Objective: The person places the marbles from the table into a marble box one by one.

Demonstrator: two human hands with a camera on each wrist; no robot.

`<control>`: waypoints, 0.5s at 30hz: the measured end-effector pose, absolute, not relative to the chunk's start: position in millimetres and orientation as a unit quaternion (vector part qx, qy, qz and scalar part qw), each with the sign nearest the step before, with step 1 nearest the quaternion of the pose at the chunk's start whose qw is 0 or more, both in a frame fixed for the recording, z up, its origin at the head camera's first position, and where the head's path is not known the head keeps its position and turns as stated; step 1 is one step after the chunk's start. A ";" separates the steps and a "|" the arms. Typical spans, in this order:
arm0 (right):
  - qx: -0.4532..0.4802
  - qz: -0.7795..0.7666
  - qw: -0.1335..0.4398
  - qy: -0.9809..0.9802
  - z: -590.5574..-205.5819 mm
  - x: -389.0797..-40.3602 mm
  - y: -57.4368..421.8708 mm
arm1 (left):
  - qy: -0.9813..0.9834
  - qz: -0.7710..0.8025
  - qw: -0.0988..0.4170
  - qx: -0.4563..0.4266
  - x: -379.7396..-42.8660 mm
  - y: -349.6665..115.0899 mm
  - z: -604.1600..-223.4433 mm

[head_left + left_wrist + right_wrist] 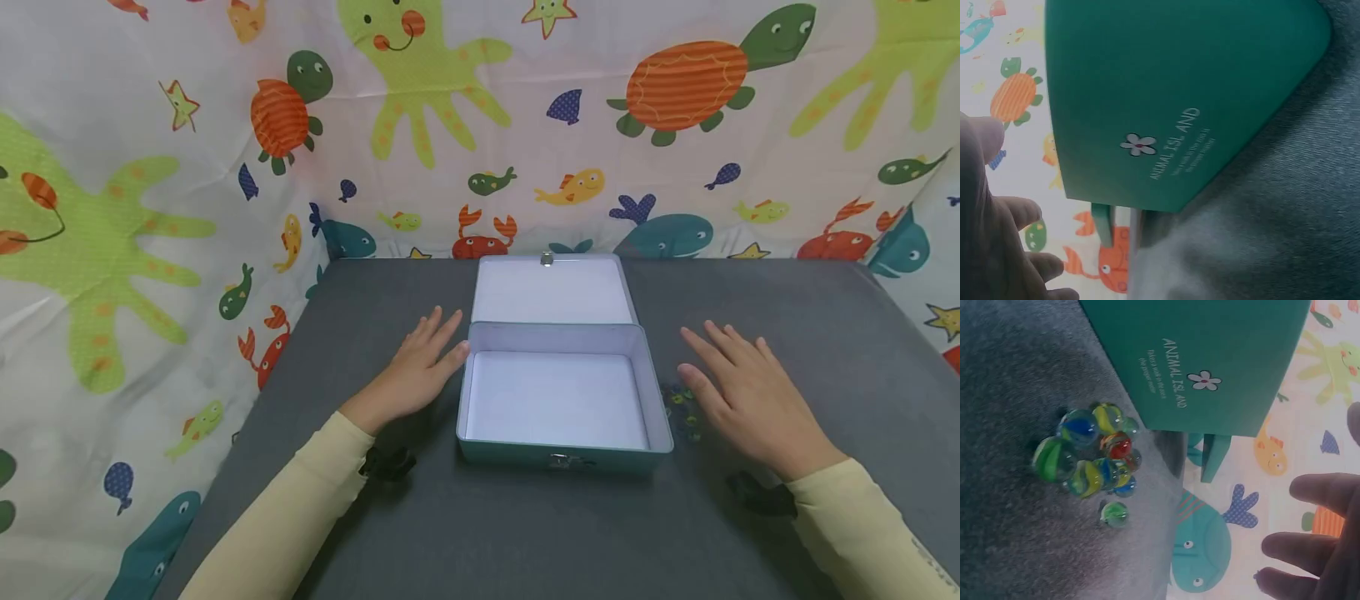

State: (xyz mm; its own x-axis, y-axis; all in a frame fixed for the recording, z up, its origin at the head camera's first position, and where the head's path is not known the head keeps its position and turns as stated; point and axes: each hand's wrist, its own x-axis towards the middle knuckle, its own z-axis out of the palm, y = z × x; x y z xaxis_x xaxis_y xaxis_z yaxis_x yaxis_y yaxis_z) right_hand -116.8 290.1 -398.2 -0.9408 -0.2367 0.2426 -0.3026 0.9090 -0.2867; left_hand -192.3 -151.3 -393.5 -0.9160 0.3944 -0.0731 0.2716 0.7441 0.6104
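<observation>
A green tin box with a white inside sits on the grey table, its hinged lid laid back on the far side. My left hand is at the box's left side, fingers stretched out, thumb right at the rim. On the other side, my right hand hovers with extended fingers and holds nothing. A cluster of glass marbles, green, blue, yellow and red, lies beside the box's right wall; in the head view the right hand partly covers it. Both wrist views show the printed box sides.
Grey cloth covers the table. A white curtain printed with sea animals hangs along the back and left, with more at the right. A metal clasp is on the box front, and a catch on the lid's far edge.
</observation>
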 end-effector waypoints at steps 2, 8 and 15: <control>0.133 0.161 0.089 -0.974 -399.1 -116.1 291.4 | 0.926 0.315 0.104 0.180 -192.0 -151.3 -396.3; 0.123 0.151 0.079 -0.978 -402.3 -113.5 293.4 | 0.920 0.321 0.115 0.193 -191.6 -151.7 -407.2; 0.136 0.141 0.083 -0.977 -408.0 -112.8 297.6 | 0.916 0.331 0.125 0.191 -190.3 -152.0 -415.5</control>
State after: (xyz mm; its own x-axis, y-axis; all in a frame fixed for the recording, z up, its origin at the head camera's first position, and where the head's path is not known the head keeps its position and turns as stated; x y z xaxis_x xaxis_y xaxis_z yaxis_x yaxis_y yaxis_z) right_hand -112.8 297.6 -408.0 -0.9493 -0.2417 0.2008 -0.2887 0.9233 -0.2535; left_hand -190.3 -152.0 -415.5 -0.8954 0.4333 -0.1023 0.2678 0.7077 0.6538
